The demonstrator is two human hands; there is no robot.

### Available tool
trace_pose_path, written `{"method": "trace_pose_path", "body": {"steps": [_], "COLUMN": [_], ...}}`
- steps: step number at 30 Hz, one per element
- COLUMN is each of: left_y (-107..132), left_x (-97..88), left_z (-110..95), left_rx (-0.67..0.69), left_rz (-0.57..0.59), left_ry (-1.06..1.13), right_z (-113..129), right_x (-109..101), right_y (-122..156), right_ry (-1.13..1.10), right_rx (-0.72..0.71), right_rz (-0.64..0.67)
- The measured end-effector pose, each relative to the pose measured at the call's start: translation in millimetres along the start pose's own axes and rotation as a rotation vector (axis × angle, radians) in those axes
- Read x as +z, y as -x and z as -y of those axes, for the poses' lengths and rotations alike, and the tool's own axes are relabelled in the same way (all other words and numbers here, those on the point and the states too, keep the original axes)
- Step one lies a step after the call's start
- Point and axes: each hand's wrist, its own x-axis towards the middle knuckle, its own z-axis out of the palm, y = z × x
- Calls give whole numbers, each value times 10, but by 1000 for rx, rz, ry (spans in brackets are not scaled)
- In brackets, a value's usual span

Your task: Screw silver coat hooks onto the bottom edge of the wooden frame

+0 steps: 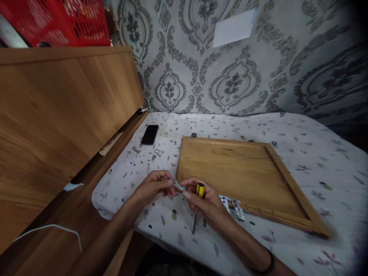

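My left hand [155,186] is closed, pinching one end of a small silver metal hinge [179,186]. The fingertips of my right hand [207,201] grip the hinge's other end. Tucked in that same right hand is a screwdriver [200,190] with a yellow and black handle, its shaft pointing down towards the cloth. Just beyond both hands, a framed wooden cabinet door [224,165] lies flat. More silver hinge parts [238,210] rest at the door's near edge, partly behind my right hand and forearm.
A patterned white cloth [163,153] covers the surface under the door. A black phone [150,134] lies at the back left. To the left rises a wooden panel [71,103] with a red basket [86,23] on top. A white cable [54,225] hangs low on the left.
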Motion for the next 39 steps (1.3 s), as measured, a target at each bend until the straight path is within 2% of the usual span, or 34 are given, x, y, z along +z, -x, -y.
{"method": "trace_pose_path", "body": {"steps": [7, 11, 13, 16, 19, 21, 24, 28, 31, 39], "left_y": [12, 2, -20, -63, -101, -125, -169, -233, -262, -286], "left_x": [64, 40, -41, -251, -506, -661, -843, -986, -1029, -1030], "left_z": [21, 10, -11, -39, -22, 19, 102, 199, 240, 307], "left_rx": [11, 61, 139, 271, 444, 529, 572, 553, 536, 558], "left_rz": [-20, -33, -88, -265, -521, -594, -521, -454, -490, -592], "left_ry": [20, -97, -234, -512, -929, -1220, -1421, -1485, -1504, -1510], "right_z": [0, 23, 60, 188, 420, 613, 882, 1061, 1044, 790], "right_x": [14, 35, 45, 48, 4, -61, -201, -398, -509, -624], "right_y": [-17, 9, 26, 58, 123, 199, 361, 583, 685, 844], "right_ry": [-3, 16, 2, -47, -118, -125, -96, -12, 21, -17], "right_rx": [32, 17, 1, -43, -132, -239, -391, -513, -525, -412], "right_rz": [-21, 14, -2, -48, -102, -187, -355, -461, -504, -560]}}
